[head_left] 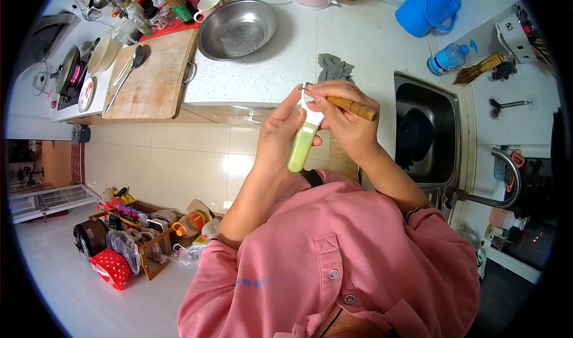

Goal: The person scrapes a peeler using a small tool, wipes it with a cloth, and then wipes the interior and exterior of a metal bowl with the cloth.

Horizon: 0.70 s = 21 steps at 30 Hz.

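Note:
In front of my chest, my left hand is closed around a peeler with a light green handle and a white forked head. The peeler's head points away from me. My right hand grips a tool with a brown wooden handle, which sticks out to the right. A thin metal part shows at the peeler's head, between the fingertips of both hands. The fingers cover most of it, so I cannot tell its shape. Just beyond my hands, a crumpled grey cloth lies on the white counter.
A steel basin and a wooden cutting board with a spatula on it stand at the left. To the right is a dark sink with a curved faucet. A blue thermos stands behind.

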Each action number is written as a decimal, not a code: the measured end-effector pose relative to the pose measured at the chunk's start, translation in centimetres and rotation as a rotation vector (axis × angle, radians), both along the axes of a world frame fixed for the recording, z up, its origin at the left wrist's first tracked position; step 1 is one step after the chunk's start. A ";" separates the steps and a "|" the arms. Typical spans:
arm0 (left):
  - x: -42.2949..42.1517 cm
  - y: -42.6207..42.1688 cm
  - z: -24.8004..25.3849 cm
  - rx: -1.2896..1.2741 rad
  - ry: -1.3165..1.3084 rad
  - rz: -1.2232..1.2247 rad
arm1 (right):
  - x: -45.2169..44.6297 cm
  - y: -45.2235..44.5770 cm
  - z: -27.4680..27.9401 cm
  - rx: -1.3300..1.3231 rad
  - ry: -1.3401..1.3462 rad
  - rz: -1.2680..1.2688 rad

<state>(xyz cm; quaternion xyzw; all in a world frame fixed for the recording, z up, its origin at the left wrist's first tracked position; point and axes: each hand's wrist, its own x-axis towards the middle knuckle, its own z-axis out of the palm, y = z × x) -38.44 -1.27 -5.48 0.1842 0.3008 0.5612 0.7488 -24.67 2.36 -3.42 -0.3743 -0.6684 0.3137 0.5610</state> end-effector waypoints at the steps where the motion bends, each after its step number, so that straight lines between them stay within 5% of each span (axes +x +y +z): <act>1: 0.0 0.0 0.0 0.000 0.003 -0.002 | 0.0 -0.1 0.0 -0.011 0.009 0.001; 21: 0.3 -0.2 -0.3 0.059 0.107 0.041 | 0.4 -0.2 0.0 -0.038 0.083 0.076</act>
